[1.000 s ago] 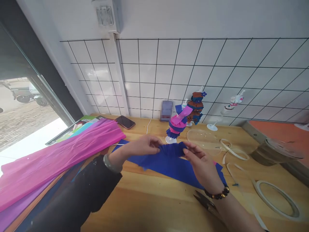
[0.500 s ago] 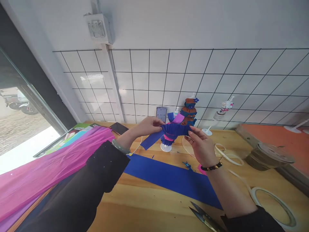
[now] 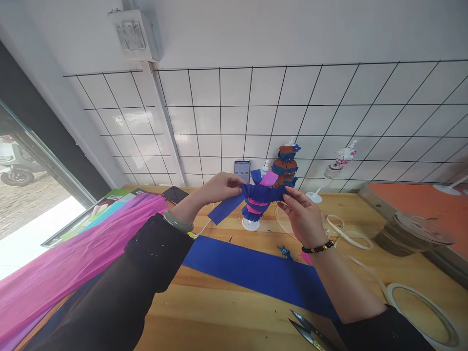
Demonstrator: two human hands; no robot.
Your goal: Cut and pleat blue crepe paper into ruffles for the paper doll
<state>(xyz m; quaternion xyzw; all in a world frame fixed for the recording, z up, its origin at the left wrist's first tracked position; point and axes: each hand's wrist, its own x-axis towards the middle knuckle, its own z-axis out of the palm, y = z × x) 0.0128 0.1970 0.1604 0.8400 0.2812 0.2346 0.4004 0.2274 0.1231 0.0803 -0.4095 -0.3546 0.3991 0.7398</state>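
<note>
Left hand point(image 3: 219, 187) and right hand point(image 3: 302, 217) pinch a pleated blue crepe-paper strip point(image 3: 256, 194) above the bench's back edge, partly hiding a ruffled paper figure point(image 3: 272, 183), with scissors point(image 3: 310, 334) at the front edge.

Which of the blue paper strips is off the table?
The pleated blue strip, pinched between left hand and right hand; the long blue strip lies flat on the table.

The upright phone point(image 3: 242, 171) against the tiled wall shows a timer-like row of digits, too small to read surely.
</note>
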